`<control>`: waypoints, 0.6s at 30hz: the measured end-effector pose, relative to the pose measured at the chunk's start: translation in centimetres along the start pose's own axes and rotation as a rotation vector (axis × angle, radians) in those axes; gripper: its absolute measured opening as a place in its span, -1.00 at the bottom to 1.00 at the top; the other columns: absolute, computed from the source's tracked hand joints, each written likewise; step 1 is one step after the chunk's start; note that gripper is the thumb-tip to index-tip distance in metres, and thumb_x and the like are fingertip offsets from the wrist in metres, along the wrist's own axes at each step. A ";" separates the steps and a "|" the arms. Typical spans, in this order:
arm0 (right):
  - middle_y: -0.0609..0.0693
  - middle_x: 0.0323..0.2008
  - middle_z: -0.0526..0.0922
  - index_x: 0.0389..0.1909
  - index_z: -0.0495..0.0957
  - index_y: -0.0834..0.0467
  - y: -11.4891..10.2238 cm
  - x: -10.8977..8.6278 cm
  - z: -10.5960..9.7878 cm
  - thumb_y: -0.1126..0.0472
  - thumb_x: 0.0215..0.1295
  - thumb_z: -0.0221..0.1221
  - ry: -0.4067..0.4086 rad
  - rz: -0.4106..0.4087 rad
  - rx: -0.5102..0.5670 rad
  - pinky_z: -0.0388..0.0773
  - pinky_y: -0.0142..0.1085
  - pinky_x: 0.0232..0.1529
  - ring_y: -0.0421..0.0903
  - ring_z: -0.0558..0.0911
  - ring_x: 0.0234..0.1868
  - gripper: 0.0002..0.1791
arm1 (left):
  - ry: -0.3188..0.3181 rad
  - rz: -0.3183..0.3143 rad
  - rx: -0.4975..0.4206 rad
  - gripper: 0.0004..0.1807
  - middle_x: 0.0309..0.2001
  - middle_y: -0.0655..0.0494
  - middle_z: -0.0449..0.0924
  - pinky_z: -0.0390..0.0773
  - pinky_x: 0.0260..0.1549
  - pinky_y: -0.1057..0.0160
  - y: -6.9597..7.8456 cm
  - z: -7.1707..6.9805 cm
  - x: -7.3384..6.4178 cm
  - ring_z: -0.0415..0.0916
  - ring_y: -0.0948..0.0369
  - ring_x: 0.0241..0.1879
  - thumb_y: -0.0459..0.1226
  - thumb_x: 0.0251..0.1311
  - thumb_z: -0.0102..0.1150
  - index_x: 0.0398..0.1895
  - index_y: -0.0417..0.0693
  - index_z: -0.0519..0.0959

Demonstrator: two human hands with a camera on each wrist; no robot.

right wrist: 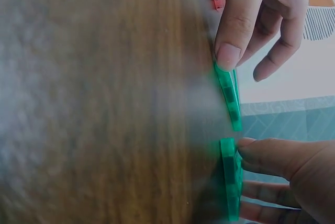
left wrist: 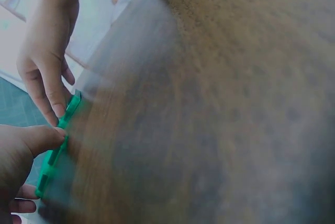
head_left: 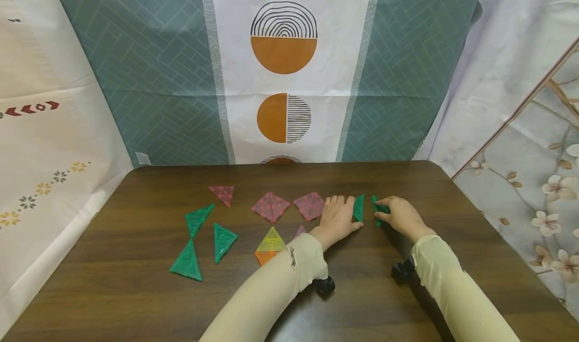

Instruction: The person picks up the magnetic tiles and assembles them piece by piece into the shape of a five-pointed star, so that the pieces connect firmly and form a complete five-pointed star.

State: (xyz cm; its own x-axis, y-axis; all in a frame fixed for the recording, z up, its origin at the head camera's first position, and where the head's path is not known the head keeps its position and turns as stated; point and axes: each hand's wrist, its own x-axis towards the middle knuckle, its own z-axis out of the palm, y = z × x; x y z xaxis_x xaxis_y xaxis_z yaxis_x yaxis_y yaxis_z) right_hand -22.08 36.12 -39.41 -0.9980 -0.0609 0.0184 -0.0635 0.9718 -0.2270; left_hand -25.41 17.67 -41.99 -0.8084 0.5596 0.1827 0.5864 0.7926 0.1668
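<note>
Two translucent green triangle tiles lie on the table to the right, with a narrow gap between them. My left hand (head_left: 334, 216) pinches the left green tile (head_left: 358, 208), its thumb at the near end. In the right wrist view that thumb presses the end of this tile (right wrist: 228, 98). My right hand (head_left: 402, 216) holds the right green tile (head_left: 375, 206) between thumb and fingers, tilted up slightly from the wood. The right wrist view has this second tile (right wrist: 229, 177) edge-on beside the fingers.
Pink tiles (head_left: 270, 207) sit in the middle, one pair (head_left: 309, 205) right beside my left hand. A yellow tile (head_left: 271, 241) touches an orange tile (head_left: 265, 256), partly behind my left sleeve. Several green tiles (head_left: 223, 241) and a small pink triangle (head_left: 223, 193) lie left.
</note>
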 end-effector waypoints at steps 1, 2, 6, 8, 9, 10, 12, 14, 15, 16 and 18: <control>0.41 0.13 0.51 0.14 0.51 0.32 0.0 0.0 0.0 0.12 0.27 0.23 0.000 -0.001 -0.001 0.45 0.19 0.10 0.37 0.50 0.13 -0.51 | -0.002 0.001 0.001 -0.33 -0.11 0.21 0.55 0.36 0.08 0.27 0.0 -0.1 -0.1 0.44 0.22 -0.05 0.21 0.05 0.27 0.16 0.10 0.41; 0.40 0.13 0.51 0.14 0.52 0.32 -0.1 0.0 0.0 0.12 0.27 0.23 0.000 -0.003 -0.001 0.45 0.19 0.10 0.37 0.50 0.13 -0.51 | -0.004 0.002 0.002 -0.33 -0.11 0.21 0.55 0.36 0.08 0.27 -0.1 -0.1 -0.1 0.43 0.22 -0.05 0.21 0.04 0.27 0.15 0.10 0.41; 0.40 0.11 0.53 0.12 0.53 0.33 -0.5 -0.1 0.1 0.12 0.26 0.23 0.003 -0.012 0.008 0.45 0.19 0.10 0.36 0.50 0.12 -0.52 | -0.014 0.003 0.003 -0.32 -0.12 0.21 0.53 0.35 0.12 0.26 -0.3 -0.4 -0.4 0.43 0.22 -0.04 0.21 0.03 0.28 0.14 0.09 0.41; 0.39 0.11 0.53 0.11 0.53 0.33 -0.6 -0.1 0.2 0.11 0.26 0.24 0.007 -0.015 0.016 0.45 0.19 0.10 0.36 0.51 0.12 -0.52 | -0.020 0.001 0.003 -0.31 -0.11 0.20 0.53 0.35 0.15 0.25 -0.5 -0.5 -0.6 0.43 0.21 -0.02 0.21 0.02 0.29 0.15 0.09 0.41; 0.39 0.11 0.54 0.10 0.54 0.33 -0.7 -0.1 0.2 0.11 0.25 0.24 0.009 -0.017 0.022 0.45 0.19 0.10 0.36 0.51 0.11 -0.52 | -0.023 0.000 0.003 -0.31 -0.10 0.20 0.53 0.34 0.18 0.24 -0.5 -0.5 -0.7 0.43 0.21 -0.01 0.21 0.02 0.29 0.16 0.08 0.41; 0.39 0.10 0.54 0.10 0.54 0.33 -0.8 -0.1 0.2 0.10 0.25 0.24 0.012 -0.019 0.026 0.46 0.18 0.09 0.36 0.51 0.11 -0.51 | -0.026 -0.001 0.002 -0.30 -0.09 0.19 0.53 0.34 0.20 0.24 -0.6 -0.6 -0.8 0.43 0.21 0.00 0.21 0.02 0.29 0.16 0.08 0.40; 0.39 0.09 0.55 0.09 0.55 0.33 -1.0 -0.2 0.3 0.10 0.24 0.25 0.018 -0.025 0.032 0.47 0.18 0.08 0.35 0.52 0.10 -0.51 | -0.028 -0.002 0.004 -0.28 -0.09 0.19 0.53 0.34 0.22 0.24 -0.6 -0.6 -1.0 0.43 0.21 0.01 0.22 0.02 0.29 0.19 0.08 0.40; 0.38 0.08 0.56 0.08 0.55 0.33 -1.2 -0.3 0.4 0.09 0.23 0.26 0.020 -0.032 0.035 0.48 0.17 0.07 0.35 0.53 0.08 -0.51 | -0.031 -0.003 0.008 -0.27 -0.09 0.19 0.52 0.33 0.23 0.23 -0.7 -0.7 -1.2 0.43 0.21 0.01 0.22 0.02 0.29 0.20 0.07 0.40; 0.38 0.07 0.56 0.08 0.55 0.33 -1.4 -0.3 0.4 0.09 0.23 0.26 0.018 -0.034 0.036 0.49 0.17 0.06 0.35 0.54 0.07 -0.51 | -0.032 -0.004 0.009 -0.26 -0.09 0.20 0.52 0.34 0.23 0.24 -0.7 -0.7 -1.3 0.42 0.21 0.00 0.22 0.01 0.28 0.20 0.07 0.40; 0.38 0.07 0.57 0.08 0.55 0.32 -1.5 -0.3 0.4 0.08 0.23 0.26 0.016 -0.036 0.036 0.50 0.16 0.05 0.34 0.54 0.06 -0.51 | -0.034 -0.006 0.011 -0.26 -0.10 0.20 0.52 0.34 0.22 0.24 -0.7 -0.7 -1.4 0.42 0.22 -0.01 0.22 0.01 0.28 0.20 0.07 0.39; 0.37 0.05 0.58 0.07 0.56 0.32 -1.7 -0.3 0.5 0.08 0.23 0.26 0.015 -0.039 0.034 0.51 0.14 0.03 0.33 0.55 0.04 -0.51 | -0.036 -0.011 0.014 -0.26 -0.11 0.20 0.52 0.35 0.20 0.24 -0.7 -0.8 -1.5 0.41 0.22 -0.03 0.22 0.01 0.28 0.20 0.08 0.39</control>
State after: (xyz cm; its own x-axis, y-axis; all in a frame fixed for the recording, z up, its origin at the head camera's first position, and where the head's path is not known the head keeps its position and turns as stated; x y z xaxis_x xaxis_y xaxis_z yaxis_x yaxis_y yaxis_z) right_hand -21.64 34.34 -39.49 -0.9946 -0.0952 0.0423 -0.1029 0.9605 -0.2587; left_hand -24.56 16.04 -41.61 -0.8161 0.5592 0.1457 0.5771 0.8019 0.1547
